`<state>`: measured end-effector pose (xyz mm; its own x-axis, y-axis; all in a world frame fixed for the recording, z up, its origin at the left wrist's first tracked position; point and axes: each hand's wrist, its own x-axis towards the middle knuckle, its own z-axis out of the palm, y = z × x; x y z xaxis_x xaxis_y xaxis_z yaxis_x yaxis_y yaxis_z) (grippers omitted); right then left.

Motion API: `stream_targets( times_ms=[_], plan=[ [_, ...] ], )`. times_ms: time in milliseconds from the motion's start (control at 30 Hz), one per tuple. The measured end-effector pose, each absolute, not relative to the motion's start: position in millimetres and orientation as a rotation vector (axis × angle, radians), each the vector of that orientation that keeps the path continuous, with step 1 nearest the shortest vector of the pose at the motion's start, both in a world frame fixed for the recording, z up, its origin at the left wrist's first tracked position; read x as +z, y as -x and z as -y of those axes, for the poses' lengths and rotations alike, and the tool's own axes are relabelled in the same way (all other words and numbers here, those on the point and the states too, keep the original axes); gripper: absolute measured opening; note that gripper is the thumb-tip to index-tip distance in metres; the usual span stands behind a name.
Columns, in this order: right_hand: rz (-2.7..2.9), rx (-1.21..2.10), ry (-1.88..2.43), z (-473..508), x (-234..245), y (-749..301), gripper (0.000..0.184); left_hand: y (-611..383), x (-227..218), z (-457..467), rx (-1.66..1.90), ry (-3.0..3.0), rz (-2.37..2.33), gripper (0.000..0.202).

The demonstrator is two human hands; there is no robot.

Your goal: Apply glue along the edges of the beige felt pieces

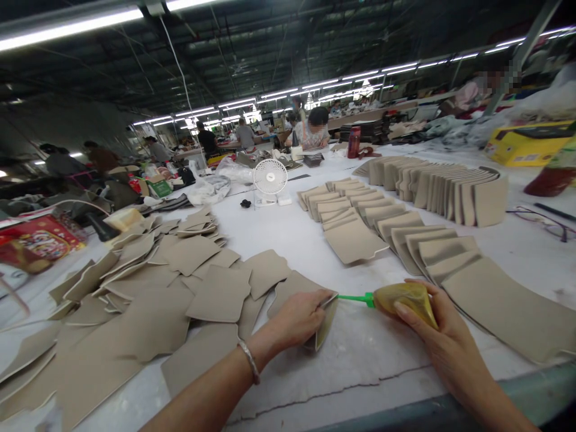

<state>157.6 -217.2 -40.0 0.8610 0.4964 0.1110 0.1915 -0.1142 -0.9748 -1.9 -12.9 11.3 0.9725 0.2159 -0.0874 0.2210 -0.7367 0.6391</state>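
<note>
My left hand (302,315), with a bracelet at the wrist, is closed on the edge of a beige sheet piece (292,285) near the table's front. The piece is bent, and a yellowish underside shows below my fingers. In my right hand (443,321) lies a yellow squeeze bottle (402,300), tilted on its side. Its long green nozzle (355,298) points left and reaches the edge of the piece by my left fingertips. Whether anything comes out of the tip is too small to tell. A loose heap of beige pieces (220,292) spreads left of my left hand.
Overlapping rows of beige pieces (477,195) stand on the right of the white table (252,231). A small white fan (270,176) is at the middle back. Glasses (546,223), a yellow box (526,144) and a red bottle (354,143) lie farther off. A person (310,132) sits across.
</note>
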Motion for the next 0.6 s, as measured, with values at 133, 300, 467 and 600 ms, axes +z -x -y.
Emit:
stream_targets(
  times_ms=[133, 300, 467, 600],
  plan=[
    [0.592, 0.429, 1.699, 223, -36, -146, 0.057, 2, 9, 12, -0.01, -2.417, -0.3, 0.058],
    [0.579, 0.352, 1.701, 218, -36, -148, 0.06, 3, 8, 12, -0.009, -2.432, -0.321, 0.058],
    [0.565, 0.286, 1.735, 217, -35, -145, 0.062, 3, 8, 12, 0.002, -2.44, -0.302, 0.056],
    [0.573, 0.472, 1.703, 222, -29, -126, 0.057, 4, 5, 13, 0.012, -2.438, -0.322, 0.056]
  ],
)
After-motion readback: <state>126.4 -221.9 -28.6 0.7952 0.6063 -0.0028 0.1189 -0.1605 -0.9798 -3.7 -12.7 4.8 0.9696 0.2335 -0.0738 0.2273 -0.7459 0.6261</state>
